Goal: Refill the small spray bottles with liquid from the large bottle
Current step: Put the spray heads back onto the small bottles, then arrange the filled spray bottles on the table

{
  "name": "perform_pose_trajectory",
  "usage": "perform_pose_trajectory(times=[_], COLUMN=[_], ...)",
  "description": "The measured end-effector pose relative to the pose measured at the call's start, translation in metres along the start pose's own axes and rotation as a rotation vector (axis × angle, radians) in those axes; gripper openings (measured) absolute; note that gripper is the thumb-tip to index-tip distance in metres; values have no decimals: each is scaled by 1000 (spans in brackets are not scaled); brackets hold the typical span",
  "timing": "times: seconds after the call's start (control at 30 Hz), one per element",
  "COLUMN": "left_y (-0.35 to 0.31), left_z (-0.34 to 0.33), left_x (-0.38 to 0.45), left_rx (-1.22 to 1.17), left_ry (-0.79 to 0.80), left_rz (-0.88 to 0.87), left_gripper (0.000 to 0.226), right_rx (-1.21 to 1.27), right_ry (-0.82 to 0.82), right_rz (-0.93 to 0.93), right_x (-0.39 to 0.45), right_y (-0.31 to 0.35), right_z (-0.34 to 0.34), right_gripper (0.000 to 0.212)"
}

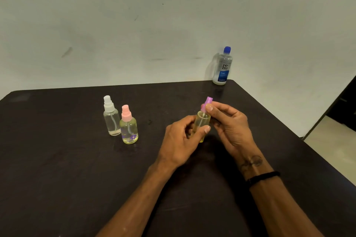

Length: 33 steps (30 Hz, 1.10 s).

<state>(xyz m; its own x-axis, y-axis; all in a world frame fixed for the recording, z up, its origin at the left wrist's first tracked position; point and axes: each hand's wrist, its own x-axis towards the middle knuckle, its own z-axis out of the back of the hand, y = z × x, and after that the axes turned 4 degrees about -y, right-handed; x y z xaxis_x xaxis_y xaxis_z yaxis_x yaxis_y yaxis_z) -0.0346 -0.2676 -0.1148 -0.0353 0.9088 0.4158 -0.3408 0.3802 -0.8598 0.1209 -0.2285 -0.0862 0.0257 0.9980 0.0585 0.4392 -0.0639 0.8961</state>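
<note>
Yellow bottle (pixel 202 123) gripped by left hand (pixel 183 140) (right hand (pixel 229 123) pinches top).

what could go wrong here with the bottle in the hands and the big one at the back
1. The left hand holds the yellow spray bottle while the right hand pinches its purple spray head; with the dip tube partly lifted, a loose grip could tip the bottle and spill.
2. The large bottle stands at the table's far corner; reaching for it could knock it off.
3. The pink-capped bottle and white-capped bottle stand close together and could topple.
</note>
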Motion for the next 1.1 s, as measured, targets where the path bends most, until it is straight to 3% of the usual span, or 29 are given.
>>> perform_pose_trajectory(times=[0.13, 0.33, 0.5, 0.77, 0.9, 1.1], left_y=[2, 7, 8, -6, -16, -38], left_z=[-1, 4, 3, 10, 32, 94], left_x=[0, 5, 3, -21, -48, -103], left_rx=[0, -247, -228, -25, 4, -6], left_ry=[4, 103, 106, -168, -274, -424], left_rz=[-4, 96, 113, 16, 17, 62], left_gripper=[28, 42, 27, 19, 18, 16], right_rx=[-57, 98, 48, -96, -147, -252], right_ry=[-40, 205, 173, 65, 72, 259], right_rz=[52, -102, -63, 115, 151, 213], right_x=[-2, -3, -4, -21, -48, -97], right_y=[-2, 3, 4, -1, -2, -7], right_z=[-3, -2, -1, -26, -60, -116], right_gripper=[45, 37, 34, 43, 36, 27])
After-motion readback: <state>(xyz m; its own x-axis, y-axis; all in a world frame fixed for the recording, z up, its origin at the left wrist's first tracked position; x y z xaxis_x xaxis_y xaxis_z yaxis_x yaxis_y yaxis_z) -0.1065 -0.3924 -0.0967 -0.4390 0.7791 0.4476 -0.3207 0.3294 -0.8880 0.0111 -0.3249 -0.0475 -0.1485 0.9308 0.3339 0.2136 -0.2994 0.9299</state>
